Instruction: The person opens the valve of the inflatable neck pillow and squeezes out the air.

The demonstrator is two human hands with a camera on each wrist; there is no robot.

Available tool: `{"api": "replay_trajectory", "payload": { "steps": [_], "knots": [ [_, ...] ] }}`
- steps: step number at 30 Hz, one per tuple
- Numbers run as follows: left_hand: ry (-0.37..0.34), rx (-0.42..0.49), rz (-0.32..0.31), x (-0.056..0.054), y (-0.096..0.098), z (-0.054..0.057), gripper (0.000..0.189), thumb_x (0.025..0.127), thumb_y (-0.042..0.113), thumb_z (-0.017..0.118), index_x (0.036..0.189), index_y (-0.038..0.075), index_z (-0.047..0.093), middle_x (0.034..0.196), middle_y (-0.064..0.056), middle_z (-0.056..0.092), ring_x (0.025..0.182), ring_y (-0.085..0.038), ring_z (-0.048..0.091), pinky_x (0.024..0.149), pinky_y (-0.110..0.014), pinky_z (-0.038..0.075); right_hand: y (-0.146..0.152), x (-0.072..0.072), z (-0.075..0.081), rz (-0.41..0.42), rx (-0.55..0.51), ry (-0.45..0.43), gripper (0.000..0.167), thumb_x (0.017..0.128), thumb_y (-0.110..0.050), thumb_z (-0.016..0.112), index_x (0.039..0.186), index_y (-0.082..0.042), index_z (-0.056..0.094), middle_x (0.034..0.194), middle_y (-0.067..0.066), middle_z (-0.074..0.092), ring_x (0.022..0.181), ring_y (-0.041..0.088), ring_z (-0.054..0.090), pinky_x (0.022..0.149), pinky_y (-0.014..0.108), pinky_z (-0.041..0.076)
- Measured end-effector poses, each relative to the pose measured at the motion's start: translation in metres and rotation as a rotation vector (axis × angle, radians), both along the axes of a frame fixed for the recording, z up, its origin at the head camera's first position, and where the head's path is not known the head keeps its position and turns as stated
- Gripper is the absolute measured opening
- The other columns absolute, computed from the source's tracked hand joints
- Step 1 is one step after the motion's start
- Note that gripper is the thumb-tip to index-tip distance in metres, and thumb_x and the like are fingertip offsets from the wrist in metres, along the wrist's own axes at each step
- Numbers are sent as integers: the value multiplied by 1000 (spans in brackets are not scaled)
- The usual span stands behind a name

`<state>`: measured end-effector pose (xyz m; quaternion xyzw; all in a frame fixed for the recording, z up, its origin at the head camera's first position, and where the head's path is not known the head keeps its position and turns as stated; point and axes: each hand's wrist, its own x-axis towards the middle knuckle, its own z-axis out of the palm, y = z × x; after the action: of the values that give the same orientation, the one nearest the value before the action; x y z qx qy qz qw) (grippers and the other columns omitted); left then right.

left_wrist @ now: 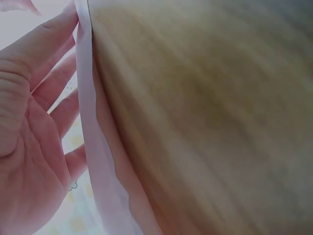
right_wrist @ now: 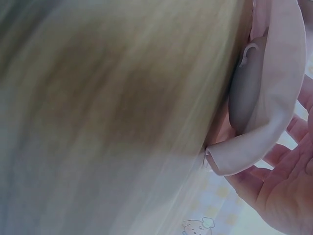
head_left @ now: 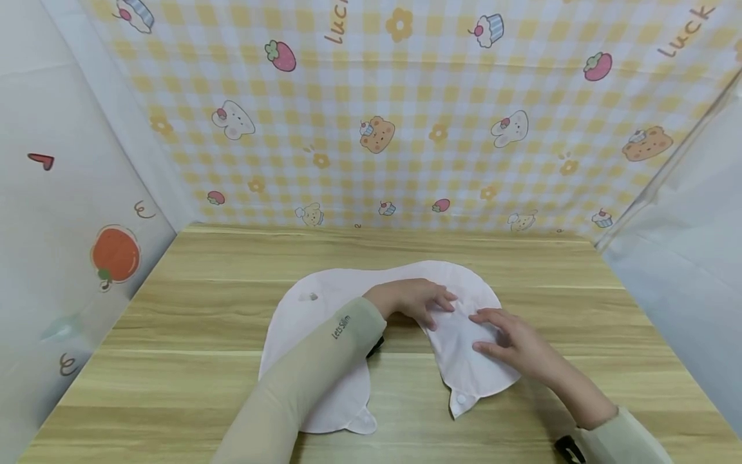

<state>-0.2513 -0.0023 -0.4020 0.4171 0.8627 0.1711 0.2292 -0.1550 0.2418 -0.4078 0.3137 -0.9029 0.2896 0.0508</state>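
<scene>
A pale pink, U-shaped neck pillow [head_left: 315, 335], looking flat and slightly wrinkled, lies on the wooden table with both ends toward me. My left hand [head_left: 414, 299] reaches across to its right arm, relaxed fingers resting on the fabric by the inner edge. Over the outer side of that same arm, my right hand [head_left: 518, 341] touches the cloth with thumb and fingers spread. A round white snap [head_left: 461, 399] sits on the pointed tab at the right end. In the right wrist view, a greyish rounded shape [right_wrist: 247, 93] with a small white curved piece shows under the fabric edge.
The wooden table [head_left: 191, 361] ends at a yellow checked cloth backdrop [head_left: 324, 129]. White sheets hang at the left [head_left: 69, 290] and right [head_left: 690, 258]. Black wrist-worn pieces show by the left cuff [head_left: 375, 348] and right cuff [head_left: 569, 450].
</scene>
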Motion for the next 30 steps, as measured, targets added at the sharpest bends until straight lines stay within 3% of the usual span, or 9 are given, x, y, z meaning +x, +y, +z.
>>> {"api": "replay_trajectory", "payload": {
  "steps": [4, 7, 9, 13, 22, 30],
  "knots": [
    [6, -43, 62, 1, -2, 1, 57, 86, 26, 78, 140, 25, 58, 158, 13, 39, 153, -15, 24, 125, -33, 22, -1, 1, 3, -35, 35, -58, 39, 83, -17, 79, 119, -7, 69, 123, 18, 69, 116, 37, 63, 99, 29, 50],
    [10, -62, 91, 1, -3, 2, 59, 85, 28, 79, 140, 28, 58, 159, 14, 36, 154, -16, 22, 125, -36, 21, -2, 2, 5, -48, 56, -87, 39, 85, -19, 78, 121, -8, 69, 125, 19, 68, 117, 38, 63, 97, 47, 51],
    [17, -75, 99, 1, -3, 2, 60, 85, 29, 79, 140, 29, 57, 159, 15, 35, 154, -17, 22, 125, -37, 21, -2, 2, 6, -45, 58, -100, 39, 85, -20, 78, 121, -8, 68, 125, 21, 67, 117, 40, 63, 96, 53, 50],
    [25, -96, 109, 1, -3, 3, 62, 85, 31, 79, 141, 31, 55, 160, 15, 34, 154, -18, 20, 125, -37, 21, -1, 0, 8, -33, 60, -135, 38, 88, -22, 76, 122, -9, 67, 127, 22, 66, 119, 41, 62, 95, 55, 50],
    [32, -117, 105, 2, -5, 5, 64, 84, 31, 79, 143, 32, 53, 161, 15, 32, 155, -16, 19, 125, -38, 20, 3, -5, 12, 40, 102, -216, 46, 93, -26, 70, 136, -12, 58, 135, 17, 62, 123, 35, 58, 97, 42, 50],
    [6, -118, 121, 2, -7, 8, 65, 85, 31, 79, 144, 30, 52, 162, 14, 30, 155, -15, 17, 126, -38, 18, 2, -10, 14, 83, 81, -311, 56, 92, -26, 71, 141, -8, 50, 139, 28, 54, 121, 39, 55, 93, 51, 49]
  ]
}}
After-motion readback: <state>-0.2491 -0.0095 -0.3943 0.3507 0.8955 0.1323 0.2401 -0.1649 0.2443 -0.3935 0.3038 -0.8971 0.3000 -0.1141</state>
